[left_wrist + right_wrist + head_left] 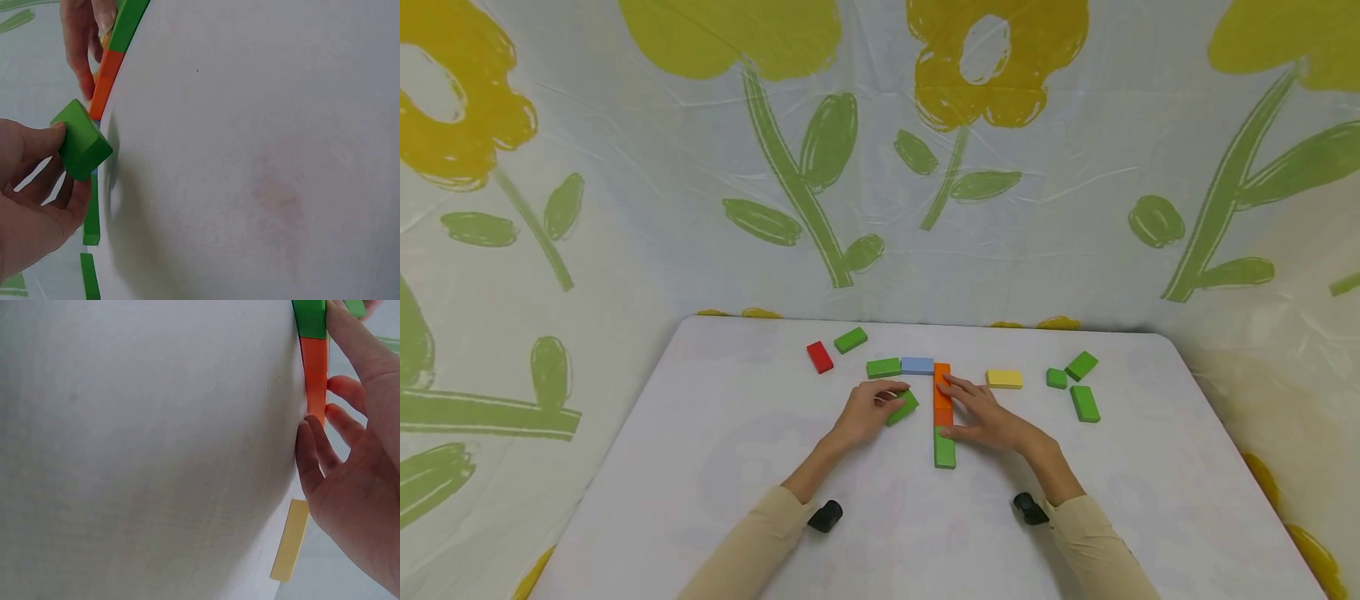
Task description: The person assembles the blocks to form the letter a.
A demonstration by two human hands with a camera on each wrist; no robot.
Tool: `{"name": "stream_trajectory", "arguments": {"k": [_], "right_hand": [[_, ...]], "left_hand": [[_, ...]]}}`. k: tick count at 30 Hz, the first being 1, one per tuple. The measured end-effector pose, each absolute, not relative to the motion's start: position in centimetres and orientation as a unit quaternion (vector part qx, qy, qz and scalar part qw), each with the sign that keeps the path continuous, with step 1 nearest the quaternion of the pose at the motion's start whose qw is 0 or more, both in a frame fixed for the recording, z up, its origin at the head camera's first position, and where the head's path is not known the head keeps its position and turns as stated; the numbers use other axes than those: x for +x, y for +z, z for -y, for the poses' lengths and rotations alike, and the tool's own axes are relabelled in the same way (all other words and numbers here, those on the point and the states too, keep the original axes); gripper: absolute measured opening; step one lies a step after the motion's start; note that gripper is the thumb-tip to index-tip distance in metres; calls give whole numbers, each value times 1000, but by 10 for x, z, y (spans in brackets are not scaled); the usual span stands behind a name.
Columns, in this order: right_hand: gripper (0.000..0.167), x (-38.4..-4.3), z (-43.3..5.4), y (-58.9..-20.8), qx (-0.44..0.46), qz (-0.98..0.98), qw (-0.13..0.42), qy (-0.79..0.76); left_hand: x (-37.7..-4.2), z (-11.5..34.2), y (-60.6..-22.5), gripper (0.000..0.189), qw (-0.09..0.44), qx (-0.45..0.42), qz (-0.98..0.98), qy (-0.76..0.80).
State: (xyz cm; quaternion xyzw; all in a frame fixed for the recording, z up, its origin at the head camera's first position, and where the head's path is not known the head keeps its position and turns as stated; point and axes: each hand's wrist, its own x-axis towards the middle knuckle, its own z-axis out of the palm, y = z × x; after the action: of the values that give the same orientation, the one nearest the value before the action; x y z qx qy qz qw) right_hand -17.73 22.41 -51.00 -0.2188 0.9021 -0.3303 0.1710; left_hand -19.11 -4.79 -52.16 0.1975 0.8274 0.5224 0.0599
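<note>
A smooth green rectangular block (81, 145) is pinched, tilted, between the left hand's (865, 414) thumb and fingers, left of and apart from the orange straight-edged strip (942, 399). The right hand (996, 421) is at the strip's right side, thumb and fingers spread, fingertips against the orange, thumb at the flat green end block (945, 453) adjoining the strip's near end. At the strip's far left side sits a pale blue oblong block (917, 366), then a green oblong block (883, 367); farther left, a red oblong block (820, 357). Right of the strip lie a yellow oblong block (1004, 380) and, beyond, a small green block (1056, 378). All lie on or over the white tabletop (737, 417).
</note>
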Motion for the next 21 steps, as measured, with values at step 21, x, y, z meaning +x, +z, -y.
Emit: {"name": "stream_trajectory", "arguments": {"k": [21], "right_hand": [[82, -178, -225, -512, -229, -896, 164, -344]], "left_hand": [[-198, 27, -525, 25, 111, 247, -851, 450]]}}
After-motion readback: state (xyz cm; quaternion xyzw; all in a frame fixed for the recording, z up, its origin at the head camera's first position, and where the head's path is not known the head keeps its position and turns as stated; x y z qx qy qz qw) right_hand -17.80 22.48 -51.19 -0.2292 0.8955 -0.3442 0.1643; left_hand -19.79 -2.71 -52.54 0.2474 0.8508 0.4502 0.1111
